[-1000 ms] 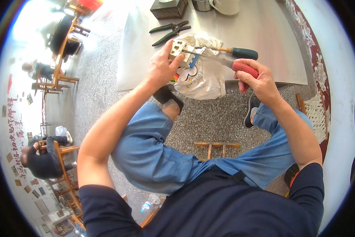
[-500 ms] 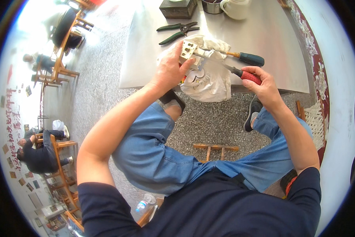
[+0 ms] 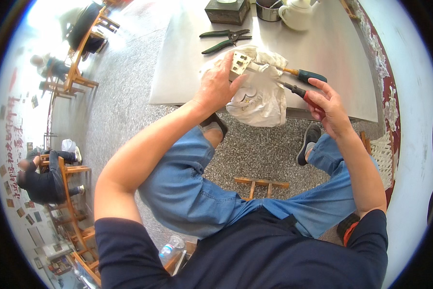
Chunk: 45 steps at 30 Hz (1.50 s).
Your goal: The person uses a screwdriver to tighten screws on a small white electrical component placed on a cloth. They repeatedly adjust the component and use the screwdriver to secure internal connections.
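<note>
My left hand grips a white block with square openings, like a power socket, above the table's near edge. In my right hand is a red-and-black screwdriver, its handle pointing back into the palm and its shaft towards the socket. Against the pale cloth, the shaft's tip is hard to make out. Beneath the socket a printed white cloth bag lies crumpled and hangs over the edge. A second screwdriver, with a dark green handle, rests on the table just beyond my right fingers.
Green-handled pruning shears lie farther back on the metal-topped table. Behind them stand a dark tissue box, a metal cup and a white teapot. A wall runs along the right. People sit on wooden chairs at far left.
My right hand has drawn the screwdriver back from the socket and shifted its grip, fingers now more extended. The socket has tilted slightly in my left hand. The whole view has shifted a little.
</note>
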Available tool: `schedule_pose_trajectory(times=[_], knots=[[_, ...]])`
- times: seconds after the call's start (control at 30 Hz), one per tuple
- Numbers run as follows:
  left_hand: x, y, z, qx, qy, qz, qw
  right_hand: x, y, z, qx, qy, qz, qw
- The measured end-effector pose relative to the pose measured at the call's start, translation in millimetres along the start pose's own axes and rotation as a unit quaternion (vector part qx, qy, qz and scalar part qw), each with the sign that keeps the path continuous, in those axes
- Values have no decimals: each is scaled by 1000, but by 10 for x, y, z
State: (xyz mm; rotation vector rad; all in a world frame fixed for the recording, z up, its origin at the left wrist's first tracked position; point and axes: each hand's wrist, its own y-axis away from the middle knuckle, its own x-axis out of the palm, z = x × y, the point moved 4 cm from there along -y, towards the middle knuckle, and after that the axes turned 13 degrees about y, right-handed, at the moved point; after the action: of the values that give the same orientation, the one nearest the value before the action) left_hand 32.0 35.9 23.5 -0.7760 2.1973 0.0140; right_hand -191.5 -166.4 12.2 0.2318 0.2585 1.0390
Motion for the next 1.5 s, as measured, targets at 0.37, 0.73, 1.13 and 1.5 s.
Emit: schedule_pose_trajectory(times=[0.37, 0.73, 1.13, 1.5], knots=[[-29, -41, -84, -26, -12, 2, 1000, -220, -115, -106, 70, -68, 78, 992], [-9, 7, 30, -40, 14, 8, 999, -237, -190, -161, 88, -92, 80, 989], [-44, 0, -115, -112, 58, 46, 991, -158, -208, -7, 60, -22, 3, 998], [85, -131, -90, -36, -32, 94, 994, -532, -678, -413, 43, 27, 10, 999]])
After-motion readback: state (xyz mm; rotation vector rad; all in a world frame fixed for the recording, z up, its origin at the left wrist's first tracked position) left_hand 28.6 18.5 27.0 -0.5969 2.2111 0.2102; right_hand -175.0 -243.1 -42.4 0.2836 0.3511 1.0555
